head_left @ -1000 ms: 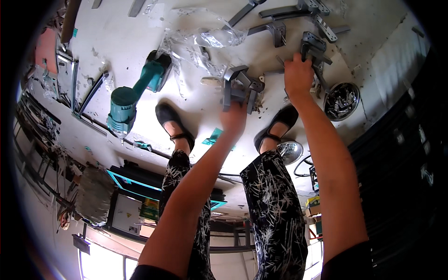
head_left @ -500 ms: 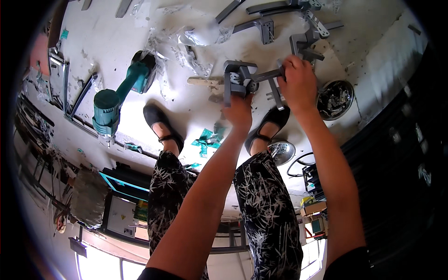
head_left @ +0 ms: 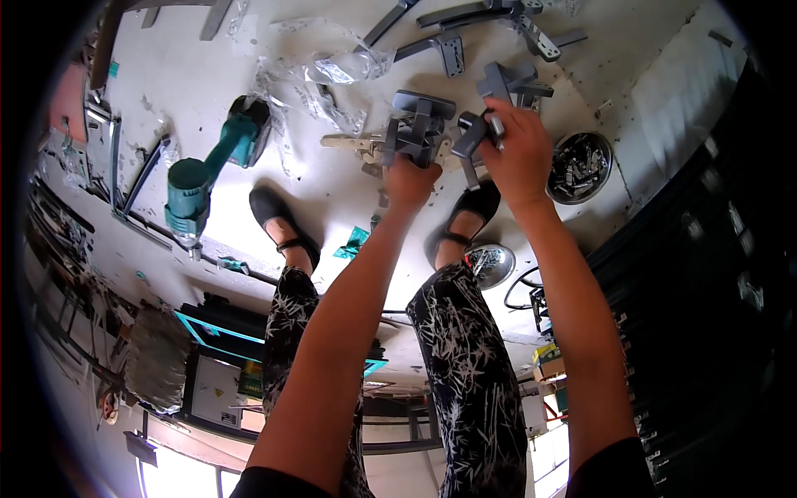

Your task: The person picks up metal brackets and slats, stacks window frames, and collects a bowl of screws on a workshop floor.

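Note:
My left hand (head_left: 411, 181) grips a grey metal bracket assembly (head_left: 418, 124) from below and holds it over the white floor. Close to its right, my right hand (head_left: 521, 153) is closed on a smaller grey metal piece (head_left: 471, 137), whose end sits against the assembly's right side. Both forearms reach up from the lower edge, over my legs in black-and-white patterned trousers. My feet in black shoes (head_left: 282, 222) stand on the floor just below the hands.
A teal power tool (head_left: 207, 178) lies on the floor to the left. Several loose grey metal parts (head_left: 486, 17) and crumpled clear plastic wrap (head_left: 336, 70) lie beyond the hands. A round bowl of small metal pieces (head_left: 579, 166) stands to the right.
My right hand came back from the pile of parts with a grey piece and brought it against the assembly in my left hand. Both hands now sit closer together.

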Available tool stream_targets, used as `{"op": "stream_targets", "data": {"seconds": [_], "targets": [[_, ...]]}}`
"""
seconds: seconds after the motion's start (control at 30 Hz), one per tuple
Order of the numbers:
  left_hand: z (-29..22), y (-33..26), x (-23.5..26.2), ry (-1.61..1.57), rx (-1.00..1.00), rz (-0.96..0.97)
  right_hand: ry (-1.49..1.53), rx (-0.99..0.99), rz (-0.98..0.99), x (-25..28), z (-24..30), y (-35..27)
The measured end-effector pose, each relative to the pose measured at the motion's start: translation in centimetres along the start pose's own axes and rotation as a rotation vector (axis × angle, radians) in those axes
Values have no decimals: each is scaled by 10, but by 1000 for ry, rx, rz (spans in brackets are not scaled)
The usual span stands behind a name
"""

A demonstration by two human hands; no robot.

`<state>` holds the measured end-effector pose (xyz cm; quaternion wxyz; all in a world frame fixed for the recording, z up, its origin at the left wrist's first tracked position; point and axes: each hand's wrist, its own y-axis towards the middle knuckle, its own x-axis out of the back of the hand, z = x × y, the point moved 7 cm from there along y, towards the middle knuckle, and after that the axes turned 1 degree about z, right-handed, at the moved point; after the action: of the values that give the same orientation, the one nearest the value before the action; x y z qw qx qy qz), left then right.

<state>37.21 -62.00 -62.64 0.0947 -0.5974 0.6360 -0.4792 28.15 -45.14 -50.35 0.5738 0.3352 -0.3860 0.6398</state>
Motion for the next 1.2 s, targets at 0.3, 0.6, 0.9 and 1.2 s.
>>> {"op": "stream_targets", "data": {"seconds": [0.3,0.6,0.9,1.2], "targets": [[-40,-63,59,-622,563,844,161,-159,33,73,50,-34],[-121,-148,149,-809,533,671,368,-142,174,120,117,-59],[-192,-201,195,-531,115,990,1034,-365,660,173,172,-97],[-230,-279,218,-299,329,1174,1595,-1210,430,229,196,-130]]}}
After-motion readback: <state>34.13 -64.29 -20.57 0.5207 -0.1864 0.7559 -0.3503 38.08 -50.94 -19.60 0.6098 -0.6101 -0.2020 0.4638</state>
